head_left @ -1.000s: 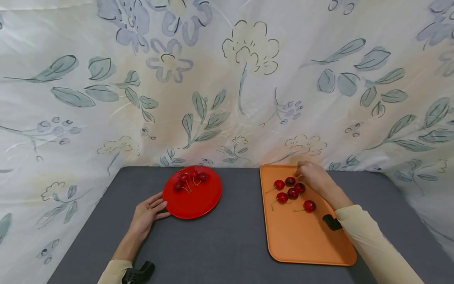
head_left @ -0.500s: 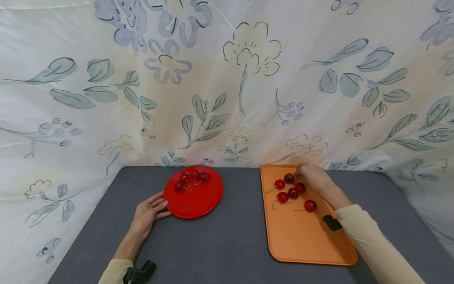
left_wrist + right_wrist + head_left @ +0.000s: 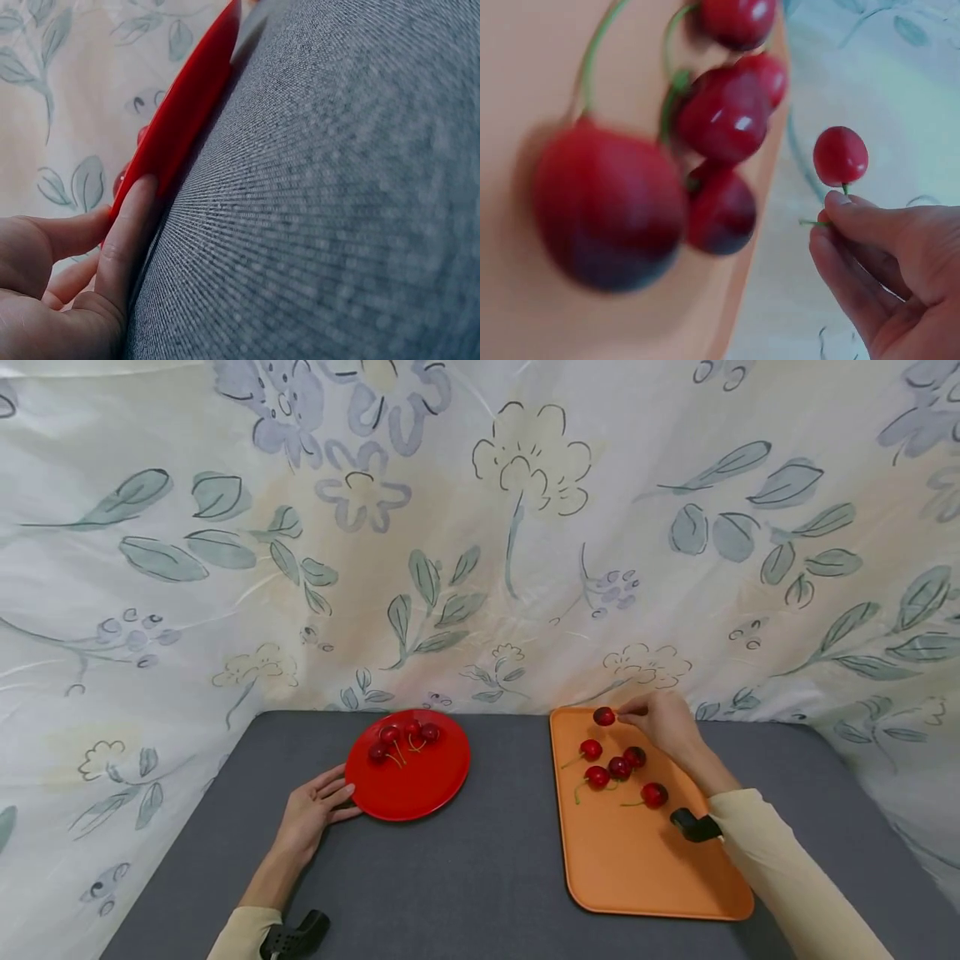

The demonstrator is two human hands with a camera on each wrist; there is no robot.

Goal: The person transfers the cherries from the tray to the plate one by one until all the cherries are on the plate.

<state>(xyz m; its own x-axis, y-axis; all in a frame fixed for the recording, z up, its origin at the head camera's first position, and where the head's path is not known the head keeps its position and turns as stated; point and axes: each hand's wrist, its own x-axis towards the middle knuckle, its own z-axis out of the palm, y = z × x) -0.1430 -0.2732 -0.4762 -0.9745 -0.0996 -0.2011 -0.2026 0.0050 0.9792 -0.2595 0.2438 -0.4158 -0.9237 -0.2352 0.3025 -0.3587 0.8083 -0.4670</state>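
In the head view my left hand [image 3: 315, 806] is at the left rim of a round red plate [image 3: 408, 797], with several cherries [image 3: 389, 735] on its far part. The left wrist view shows its fingers [image 3: 126, 229] holding that rim, one digit on the upper edge and another along the underside. At the far end of an orange tray [image 3: 637, 868], my right hand [image 3: 663, 722] pinches a dark red cherry [image 3: 603, 717] by its green stem between thumb and fingertips. This cherry [image 3: 841, 156] points upward from the fingertips in the right wrist view.
Several more cherries [image 3: 619, 767] with stems lie on the tray's far half, just nearer than the held one. Plate and tray stand apart on a dark grey tabletop [image 3: 487, 843]. A floral cloth [image 3: 525, 568] hangs right behind the table's far edge.
The right hand has drawn one cherry up and away from the others on the tray, toward the far edge. The left hand and plate have stayed put.
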